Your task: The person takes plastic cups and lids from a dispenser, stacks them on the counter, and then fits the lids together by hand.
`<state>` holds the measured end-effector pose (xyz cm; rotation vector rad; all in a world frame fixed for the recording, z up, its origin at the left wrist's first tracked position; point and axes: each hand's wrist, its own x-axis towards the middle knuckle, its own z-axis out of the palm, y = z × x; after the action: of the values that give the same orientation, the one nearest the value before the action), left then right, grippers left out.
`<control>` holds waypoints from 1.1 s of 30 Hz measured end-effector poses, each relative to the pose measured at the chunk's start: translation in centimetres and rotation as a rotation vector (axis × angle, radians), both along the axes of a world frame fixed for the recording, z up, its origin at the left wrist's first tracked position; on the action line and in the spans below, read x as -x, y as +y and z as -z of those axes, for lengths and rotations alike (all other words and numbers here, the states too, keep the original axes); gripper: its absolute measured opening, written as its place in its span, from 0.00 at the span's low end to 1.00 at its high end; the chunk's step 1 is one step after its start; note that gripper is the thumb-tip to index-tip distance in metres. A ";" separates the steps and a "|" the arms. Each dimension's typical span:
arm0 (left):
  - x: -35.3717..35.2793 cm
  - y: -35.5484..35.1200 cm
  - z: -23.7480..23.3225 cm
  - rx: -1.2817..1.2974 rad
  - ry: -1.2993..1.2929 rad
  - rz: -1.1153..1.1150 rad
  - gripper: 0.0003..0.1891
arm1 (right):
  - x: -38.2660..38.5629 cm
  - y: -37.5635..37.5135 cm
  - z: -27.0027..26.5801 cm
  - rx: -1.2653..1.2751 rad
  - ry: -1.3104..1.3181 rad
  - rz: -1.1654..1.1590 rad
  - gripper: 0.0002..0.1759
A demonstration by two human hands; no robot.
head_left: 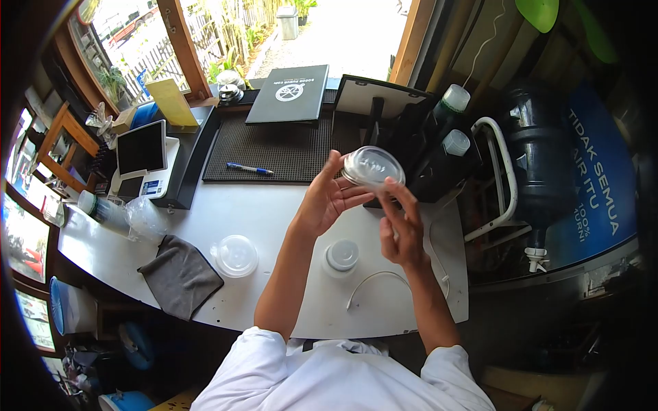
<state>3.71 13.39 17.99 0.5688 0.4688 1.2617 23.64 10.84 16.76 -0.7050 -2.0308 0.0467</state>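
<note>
Above the table, my left hand (327,197) grips the side of a clear round plastic container (373,166), thumb at its rim and fingers beneath. Its top faces up and bears dark markings that I cannot read. My right hand (404,229) has its fingers stretched up to the container's near right rim, with fingertips seeming to touch it and nothing gripped in the palm. Below, between my forearms, a small lidded plastic tub (341,255) stands on the white table (288,301). A wider clear round container (236,255) lies left of my left forearm.
A grey cloth (181,277) hangs over the near table edge. Farther back are a tablet stand (142,151), a blue pen (249,168) on a black mat (233,140), and a black menu folder (288,94). Black cup holders (435,164) and a water bottle (541,157) stand right.
</note>
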 end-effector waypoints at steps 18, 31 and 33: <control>0.7 -2.7 0.6 -0.087 0.068 -0.135 0.26 | 1.6 -2.5 0.2 0.302 0.243 0.090 0.29; -0.5 -4.0 0.0 -0.128 0.066 -0.034 0.29 | 1.0 -1.3 1.0 0.479 0.208 0.028 0.42; -0.9 -4.2 -0.4 -0.140 0.057 -0.016 0.30 | 0.5 -1.2 0.8 0.457 0.178 0.019 0.41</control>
<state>4.62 9.15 18.39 0.7217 0.4351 1.3031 23.12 9.63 15.94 -0.9650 -1.8556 0.5574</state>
